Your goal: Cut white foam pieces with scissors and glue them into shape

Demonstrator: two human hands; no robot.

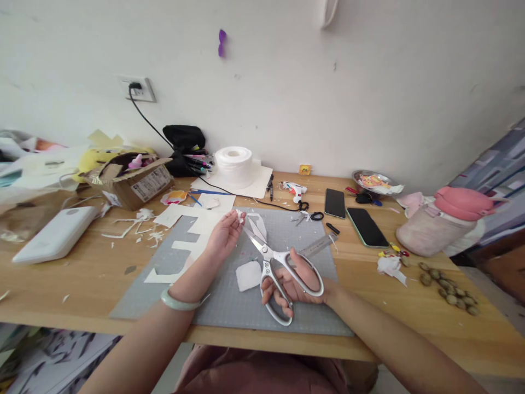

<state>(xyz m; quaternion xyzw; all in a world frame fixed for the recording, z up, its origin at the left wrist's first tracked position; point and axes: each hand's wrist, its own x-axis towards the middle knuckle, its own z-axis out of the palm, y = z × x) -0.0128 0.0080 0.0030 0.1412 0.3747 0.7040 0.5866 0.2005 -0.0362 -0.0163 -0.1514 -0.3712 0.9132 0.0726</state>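
Observation:
Large silver scissors (266, 253) are in my right hand (293, 282), its thumb and fingers through the handle loops. Their blades are spread and point up and left, toward my left hand (228, 232). That hand pinches a small white scrap (239, 216) between its fingertips, just beside the blade tips. A white square pad (248, 276) lies on the grey cutting mat (229, 306), left of the scissor handles. Cut white paper (180, 257) lies on the mat, partly behind my left forearm. A metal ruler (318, 246) rests behind my right hand.
Behind the mat stand a white roll (233, 164) and a glue gun (297, 190). Two phones (367, 227) and a pink-lidded jug (435, 227) are on the right. An open cardboard box (139, 183) and a white device (57, 235) are on the left.

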